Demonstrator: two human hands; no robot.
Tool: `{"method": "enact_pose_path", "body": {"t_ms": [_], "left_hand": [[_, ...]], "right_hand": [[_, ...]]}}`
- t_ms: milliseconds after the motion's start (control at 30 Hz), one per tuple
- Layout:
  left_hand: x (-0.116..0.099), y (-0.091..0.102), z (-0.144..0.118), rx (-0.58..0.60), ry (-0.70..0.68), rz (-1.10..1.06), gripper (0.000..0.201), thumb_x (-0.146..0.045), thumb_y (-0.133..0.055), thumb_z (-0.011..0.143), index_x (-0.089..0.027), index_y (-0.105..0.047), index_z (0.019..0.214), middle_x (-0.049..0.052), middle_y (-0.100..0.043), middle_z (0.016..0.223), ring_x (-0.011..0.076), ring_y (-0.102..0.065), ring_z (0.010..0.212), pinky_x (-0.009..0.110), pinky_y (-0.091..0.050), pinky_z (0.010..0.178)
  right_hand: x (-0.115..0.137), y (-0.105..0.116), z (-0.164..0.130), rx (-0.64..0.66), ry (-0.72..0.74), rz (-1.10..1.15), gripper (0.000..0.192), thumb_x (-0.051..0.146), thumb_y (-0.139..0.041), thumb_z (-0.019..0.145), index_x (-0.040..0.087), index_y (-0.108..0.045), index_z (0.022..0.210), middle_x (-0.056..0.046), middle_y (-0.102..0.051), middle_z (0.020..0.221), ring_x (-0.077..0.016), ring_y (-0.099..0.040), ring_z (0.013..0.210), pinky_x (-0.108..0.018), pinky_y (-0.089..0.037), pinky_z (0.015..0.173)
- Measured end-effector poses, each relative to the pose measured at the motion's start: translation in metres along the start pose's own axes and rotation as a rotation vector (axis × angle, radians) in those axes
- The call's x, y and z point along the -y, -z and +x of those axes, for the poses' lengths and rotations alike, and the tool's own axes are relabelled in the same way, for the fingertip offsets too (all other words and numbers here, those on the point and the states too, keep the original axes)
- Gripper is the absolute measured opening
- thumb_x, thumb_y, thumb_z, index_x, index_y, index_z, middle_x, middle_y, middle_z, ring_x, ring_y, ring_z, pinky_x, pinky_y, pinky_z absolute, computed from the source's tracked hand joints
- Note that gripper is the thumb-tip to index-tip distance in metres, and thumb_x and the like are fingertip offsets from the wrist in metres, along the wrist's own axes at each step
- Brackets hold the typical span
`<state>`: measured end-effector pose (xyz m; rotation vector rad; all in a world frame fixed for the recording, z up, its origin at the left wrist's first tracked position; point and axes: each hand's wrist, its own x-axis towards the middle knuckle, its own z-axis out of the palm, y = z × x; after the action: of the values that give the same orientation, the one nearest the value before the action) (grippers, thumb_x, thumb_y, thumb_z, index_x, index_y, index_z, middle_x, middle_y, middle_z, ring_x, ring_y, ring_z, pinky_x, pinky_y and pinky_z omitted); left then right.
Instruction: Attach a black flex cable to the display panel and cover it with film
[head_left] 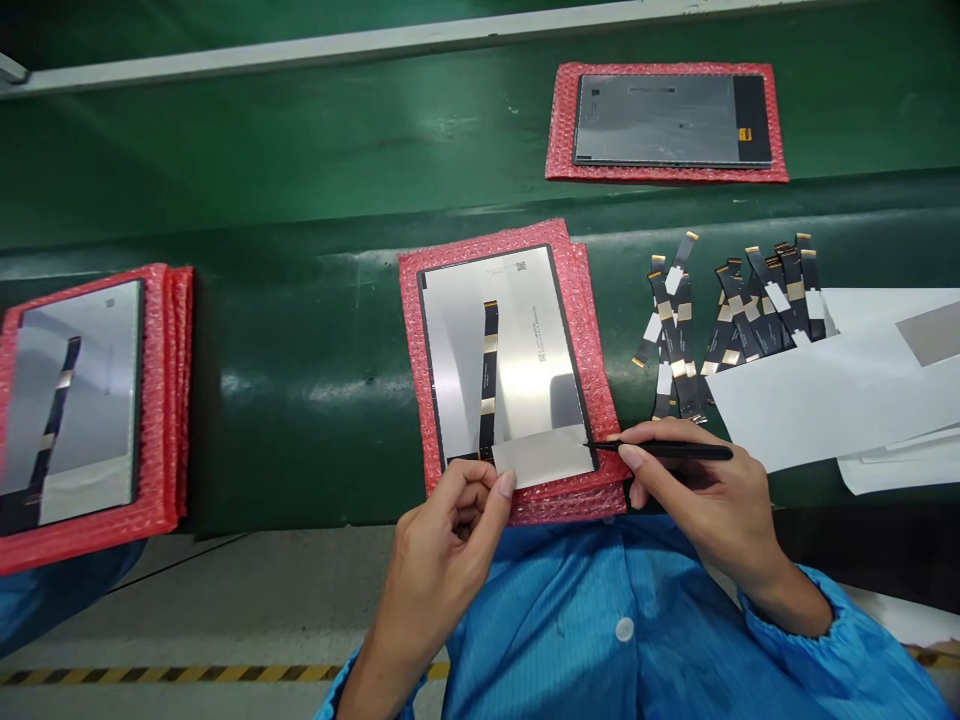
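Note:
A display panel (pixel 517 380) with a silver back lies on a stack of pink bubble-wrap bags (pixel 596 370) in front of me. A black flex cable (pixel 490 370) runs down its left part. Across the panel's near end lies a pale rectangular strip (pixel 544 458). My left hand (pixel 457 530) is closed, thumb and fingers pinched at the strip's lower left corner. My right hand (pixel 701 500) grips black tweezers (pixel 675 450) like a pen, their tip at the strip's right end. Whether the tip grips the strip is too small to tell.
Several loose flex cables (pixel 679 345) lie right of the panel, beside white sheets (pixel 810 400). Another panel (pixel 660 120) rests on pink bubble wrap at the back right. At the left edge, a similar panel (pixel 97 400) tops a bubble-wrap stack. The table (pixel 300 380) is green.

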<state>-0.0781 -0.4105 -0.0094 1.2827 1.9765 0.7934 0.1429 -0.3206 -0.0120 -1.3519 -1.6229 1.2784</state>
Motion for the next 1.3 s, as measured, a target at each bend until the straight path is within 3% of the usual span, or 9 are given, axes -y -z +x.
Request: {"method": "enact_pose_path", "body": {"t_ms": [400,633,867,1000,1300], "left_hand": [[0.0015,-0.0013,-0.0001,-0.013,-0.028,0.016,0.020,-0.042,-0.057,0.090,-0.023,-0.058,0.083,-0.010,-0.053,0.055,0.0032,-0.050,0.045,0.010,-0.042,0.043],[0.0004,-0.0016,-0.0004,-0.009,-0.019,0.021,0.021,-0.043,-0.057,0.090,-0.023,-0.059,0.084,-0.009,-0.057,0.058,0.0039,-0.052,0.047,0.011,-0.044,0.045],[0.0003,-0.0014,0.0003,-0.003,-0.006,0.030,0.021,-0.043,-0.057,0.090,-0.023,-0.059,0.082,-0.010,-0.053,0.054,0.0043,-0.050,0.046,0.012,-0.043,0.044],[0.0002,-0.0015,0.0000,0.005,-0.002,0.032,0.021,-0.043,-0.057,0.091,-0.024,-0.059,0.083,-0.010,-0.053,0.055,0.0044,-0.050,0.046,0.012,-0.043,0.045],[-0.0022,-0.0014,-0.0004,0.004,-0.002,0.048,0.023,-0.044,-0.056,0.090,-0.022,-0.059,0.083,-0.009,-0.054,0.055,0.0041,-0.052,0.048,0.011,-0.044,0.046]], "right_hand": [[-0.0001,-0.0003,-0.0001,-0.004,0.007,-0.004,0.020,0.026,-0.070,0.085,0.043,-0.074,0.096,0.007,-0.074,0.062,-0.0196,-0.069,0.041,-0.033,-0.064,0.042],[0.0013,-0.0014,0.0003,-0.011,0.024,0.004,0.016,0.026,-0.070,0.085,0.036,-0.075,0.096,0.005,-0.073,0.062,-0.0172,-0.068,0.040,-0.029,-0.064,0.041],[0.0020,-0.0015,0.0003,-0.028,-0.004,-0.002,0.017,0.030,-0.070,0.083,0.043,-0.074,0.094,0.008,-0.070,0.054,-0.0184,-0.068,0.039,-0.029,-0.065,0.040],[0.0026,-0.0019,-0.0002,-0.034,-0.022,-0.005,0.020,0.033,-0.069,0.082,0.048,-0.073,0.094,0.008,-0.072,0.060,-0.0195,-0.068,0.040,-0.029,-0.066,0.040],[0.0026,-0.0021,-0.0006,-0.037,0.001,-0.013,0.018,0.030,-0.070,0.084,0.043,-0.074,0.095,0.005,-0.074,0.064,-0.0203,-0.068,0.040,-0.034,-0.066,0.040]]}}
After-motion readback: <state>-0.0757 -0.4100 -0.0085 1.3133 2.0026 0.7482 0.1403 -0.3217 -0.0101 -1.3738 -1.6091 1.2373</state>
